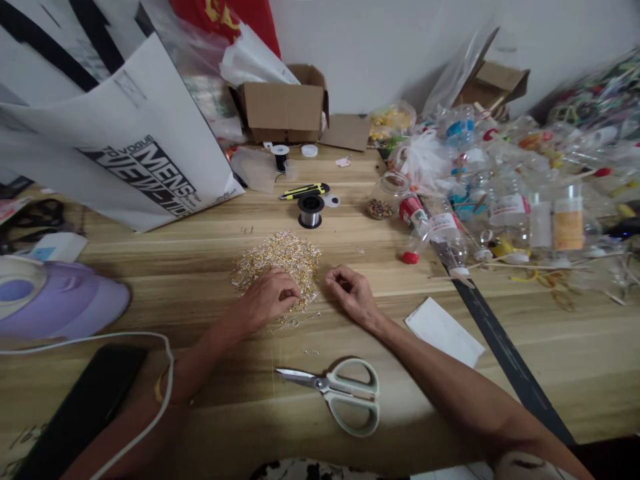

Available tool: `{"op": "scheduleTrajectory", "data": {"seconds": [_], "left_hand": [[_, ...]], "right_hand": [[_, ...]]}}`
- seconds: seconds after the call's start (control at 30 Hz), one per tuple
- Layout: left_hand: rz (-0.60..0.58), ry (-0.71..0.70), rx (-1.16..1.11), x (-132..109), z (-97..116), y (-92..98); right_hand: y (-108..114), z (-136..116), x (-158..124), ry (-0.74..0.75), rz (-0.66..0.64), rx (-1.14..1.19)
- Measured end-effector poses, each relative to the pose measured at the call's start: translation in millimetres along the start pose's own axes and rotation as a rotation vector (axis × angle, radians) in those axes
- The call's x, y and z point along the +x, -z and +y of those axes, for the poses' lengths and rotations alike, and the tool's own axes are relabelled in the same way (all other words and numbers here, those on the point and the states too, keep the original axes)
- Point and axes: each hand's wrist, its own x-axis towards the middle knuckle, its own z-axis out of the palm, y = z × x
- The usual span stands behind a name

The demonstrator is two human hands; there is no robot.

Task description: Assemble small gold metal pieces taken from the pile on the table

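Observation:
A loose heap of small gold and silver metal pieces (280, 257) lies on the wooden table. My left hand (267, 298) rests on the heap's near side, its fingers curled together; whatever they pinch is too small to make out. Just right of the heap, my right hand (351, 294) lies with thumb and fingers closed, and their contents are hidden. Between the hands and nearer to me lies a thin chain (294, 323) with a ring in it. A shorter chain piece (311, 351) sits below that. Scissors with pale handles (333, 385) lie closest to me, blades pointing left.
Beyond the heap are a wire spool (311, 212), a yellow-black cutter (304, 191) and a jar of beads (384, 199). Plastic bottles (507, 200) crowd the right side. A white bag (130, 133), purple object (75, 300) and dark phone-like slab (83, 407) stand left. A white cable (167, 373) crosses my left forearm.

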Motion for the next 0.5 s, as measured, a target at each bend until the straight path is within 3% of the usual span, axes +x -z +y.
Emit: {"op": "scheduleTrajectory", "data": {"seconds": [0.13,0.5], "left_hand": [[-0.114,-0.035,-0.024,-7,-5,5.8],[-0.199,-0.082,0.060,-7,4,7.8]], "right_hand": [[0,0,0,0.004,-0.005,-0.005],[-1,3,0,0.018,-0.001,-0.019]]}}
